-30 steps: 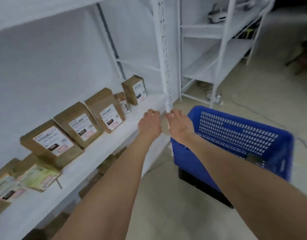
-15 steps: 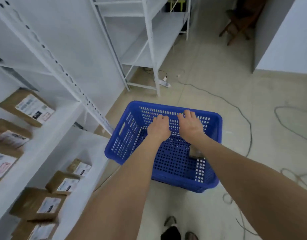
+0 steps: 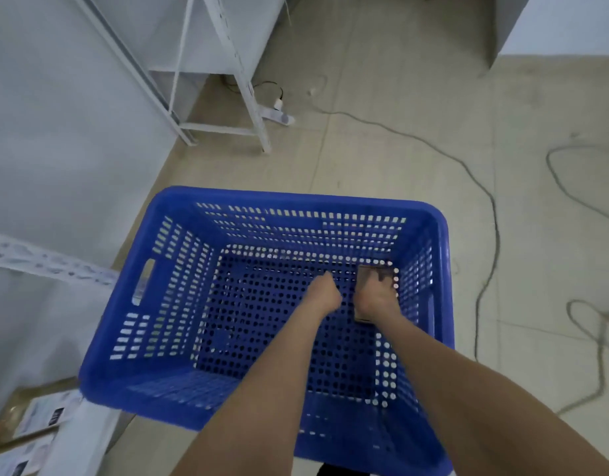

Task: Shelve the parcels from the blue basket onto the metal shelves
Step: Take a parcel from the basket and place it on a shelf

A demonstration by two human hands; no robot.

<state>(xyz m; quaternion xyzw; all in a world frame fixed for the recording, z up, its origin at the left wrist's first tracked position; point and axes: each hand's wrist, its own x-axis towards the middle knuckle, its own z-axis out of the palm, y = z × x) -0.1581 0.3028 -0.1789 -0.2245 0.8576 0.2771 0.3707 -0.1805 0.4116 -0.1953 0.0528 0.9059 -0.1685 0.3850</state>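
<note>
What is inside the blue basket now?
One small brown parcel lies near the right wall of the basket. The right hand covers part of it; the left hand is beside it. The arms hide some floor.

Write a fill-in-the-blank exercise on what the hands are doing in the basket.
1. The basket that both hands reach into is ____ in colour.
2. The right hand grips a brown ____.
3. Of the basket's left and right walls, the parcel lies nearer the ____ one.
4. The number of parcels visible inside the basket is ____.

Missing words: blue; parcel; right; one.
</note>
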